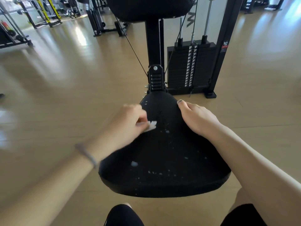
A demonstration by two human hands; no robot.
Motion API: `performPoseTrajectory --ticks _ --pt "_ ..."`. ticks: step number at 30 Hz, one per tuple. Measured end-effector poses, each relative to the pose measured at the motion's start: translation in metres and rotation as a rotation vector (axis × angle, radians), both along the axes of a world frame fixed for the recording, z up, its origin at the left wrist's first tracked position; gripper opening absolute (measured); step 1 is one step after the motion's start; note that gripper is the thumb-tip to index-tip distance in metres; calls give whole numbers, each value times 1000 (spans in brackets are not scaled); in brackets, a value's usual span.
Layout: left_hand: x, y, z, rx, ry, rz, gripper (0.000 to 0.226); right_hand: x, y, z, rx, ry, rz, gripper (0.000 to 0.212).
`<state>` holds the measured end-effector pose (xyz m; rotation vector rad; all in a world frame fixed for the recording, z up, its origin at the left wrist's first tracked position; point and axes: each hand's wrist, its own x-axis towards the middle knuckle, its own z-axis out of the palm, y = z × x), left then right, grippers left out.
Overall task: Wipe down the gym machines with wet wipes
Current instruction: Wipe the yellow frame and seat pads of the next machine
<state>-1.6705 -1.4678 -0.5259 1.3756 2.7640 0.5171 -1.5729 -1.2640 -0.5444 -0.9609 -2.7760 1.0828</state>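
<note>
A black padded seat [164,160] of a cable machine fills the lower middle of the head view, speckled with pale wet spots. My left hand [125,124] is blurred at the seat's left edge and pinches a small white wet wipe [152,125] against the pad. My right hand [197,118] rests on the seat's upper right edge, thumb on top and fingers wrapped over the side. A second black pad [146,8] of the same machine sits at the top.
Behind the seat stand the black upright post [154,46] and the weight stack [192,66] with steel guide rods. Tan shiny floor [65,79] surrounds the machine. Racks and other equipment [40,15] stand far left. My knees [123,216] show at the bottom.
</note>
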Motion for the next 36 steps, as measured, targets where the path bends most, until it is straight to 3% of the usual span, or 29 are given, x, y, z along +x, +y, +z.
performPoseTrajectory --ticks 4,8,14,21,25,29,33,36 --pt "4 -7 -6 39 9 -58 19 -4 -1 -4 66 9 -5 52" --pt "-47 46 -30 21 171 98 17 -3 1 -7 68 13 13 52" --pt "-92 77 -35 -19 150 263 18 -4 4 -5 46 16 14 55" --pt "-13 3 -10 -7 46 54 19 -5 2 -8 61 7 25 44" --pt "-29 34 -19 5 123 51 14 -4 4 -7 37 0 16 53" --pt "-77 87 -34 -128 278 151 19 -8 6 -6 35 8 -4 57" --pt "-87 107 -31 -144 193 181 25 -8 8 -4 -11 25 -27 60" --pt "-43 83 -18 -45 36 -20 30 -9 11 -4 -104 55 -54 60"
